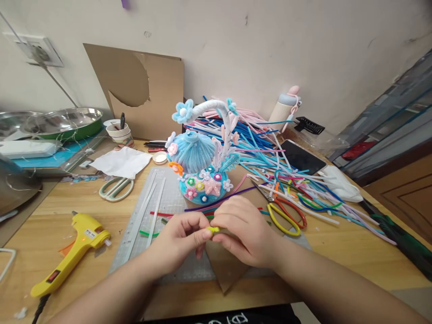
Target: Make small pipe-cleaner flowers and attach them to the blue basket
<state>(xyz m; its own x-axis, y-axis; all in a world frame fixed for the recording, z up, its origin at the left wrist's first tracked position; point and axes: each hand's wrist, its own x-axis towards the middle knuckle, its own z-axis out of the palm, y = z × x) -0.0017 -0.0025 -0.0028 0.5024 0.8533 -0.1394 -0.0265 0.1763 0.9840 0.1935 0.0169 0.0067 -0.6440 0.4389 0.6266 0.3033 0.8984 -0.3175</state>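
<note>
Between my two hands is a short yellow pipe cleaner piece (pixel 213 229), mostly covered by fingers. My left hand (pixel 184 236) pinches its left side between thumb and forefinger. From the right, my right hand (pixel 241 227) closes on its other end, palm down. Just beyond them stands a fuzzy craft lamp-like piece with a light blue ribbed shade (pixel 191 150), a white curved stem (pixel 216 105) and a turquoise base (pixel 202 198) dotted with small flowers and a pink star. Several loose pipe cleaners lie near my fingers, over a grey cutting mat (pixel 135 234) and a piece of cardboard (pixel 224 265).
A yellow glue gun (pixel 83 238) lies at left, near green-handled scissors (pixel 116 189) and a white cloth (pixel 122 162). Red-and-yellow-handled scissors (pixel 286 218) rest at right. Behind them are heaped pipe cleaners (pixel 249 139), a phone (pixel 300 156) and a bottle (pixel 283 108).
</note>
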